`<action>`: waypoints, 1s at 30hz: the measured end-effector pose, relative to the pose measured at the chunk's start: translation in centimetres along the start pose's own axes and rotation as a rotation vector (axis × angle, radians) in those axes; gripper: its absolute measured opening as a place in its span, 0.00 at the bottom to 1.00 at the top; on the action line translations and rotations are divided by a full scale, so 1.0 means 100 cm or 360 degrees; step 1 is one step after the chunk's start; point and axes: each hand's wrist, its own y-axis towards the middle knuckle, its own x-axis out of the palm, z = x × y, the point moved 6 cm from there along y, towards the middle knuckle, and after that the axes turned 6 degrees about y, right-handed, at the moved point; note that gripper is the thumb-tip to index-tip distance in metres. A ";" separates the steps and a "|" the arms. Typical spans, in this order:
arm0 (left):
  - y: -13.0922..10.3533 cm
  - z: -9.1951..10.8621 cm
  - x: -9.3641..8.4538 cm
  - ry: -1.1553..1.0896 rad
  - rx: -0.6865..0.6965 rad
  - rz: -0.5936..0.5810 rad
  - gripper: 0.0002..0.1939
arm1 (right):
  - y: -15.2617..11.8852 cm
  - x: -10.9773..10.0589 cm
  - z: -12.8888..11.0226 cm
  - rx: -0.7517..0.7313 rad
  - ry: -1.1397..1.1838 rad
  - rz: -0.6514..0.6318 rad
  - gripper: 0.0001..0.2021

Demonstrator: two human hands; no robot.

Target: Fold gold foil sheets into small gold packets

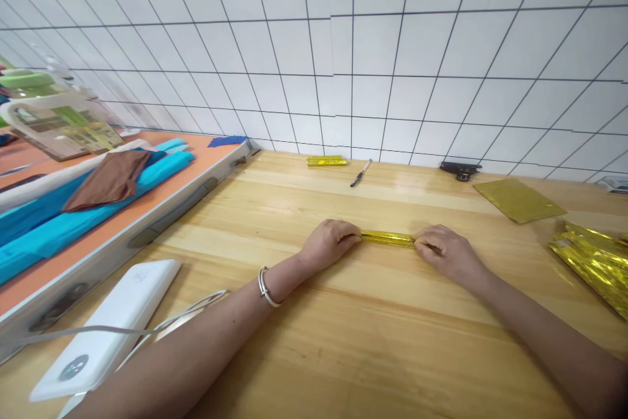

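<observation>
A narrow folded strip of gold foil paper (387, 238) lies crosswise just over the wooden tabletop, pinched at both ends. My left hand (331, 240) has its fingers closed on the strip's left end, and a silver bangle circles that wrist. At the right end, my right hand (445, 250) grips the strip between thumb and fingers. The strip's tips are hidden by my fingers. Farther back, near the wall, rests another folded gold foil strip (326, 161). A flat gold foil sheet (520, 200) lies to the right, beyond my right hand.
Crumpled gold foil (591, 262) sits at the right edge. A pen (361, 173) and a black clip-like object (461, 169) lie by the tiled wall. On the left are a white power bank (110, 327) with cables, rolled blue material (98, 216) and a jug (53, 118).
</observation>
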 end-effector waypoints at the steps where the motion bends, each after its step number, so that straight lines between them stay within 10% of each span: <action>1: 0.001 0.001 -0.001 0.0004 -0.0027 0.0019 0.07 | 0.002 0.000 0.000 0.0028 0.0008 -0.0010 0.07; 20: 0.011 0.002 0.003 0.0139 -0.0392 0.0098 0.05 | 0.023 0.010 0.000 0.0319 -0.0147 -0.0128 0.08; 30: 0.008 0.002 0.007 0.0173 -0.0232 0.0051 0.04 | 0.011 0.011 0.010 0.0306 -0.0117 -0.0063 0.05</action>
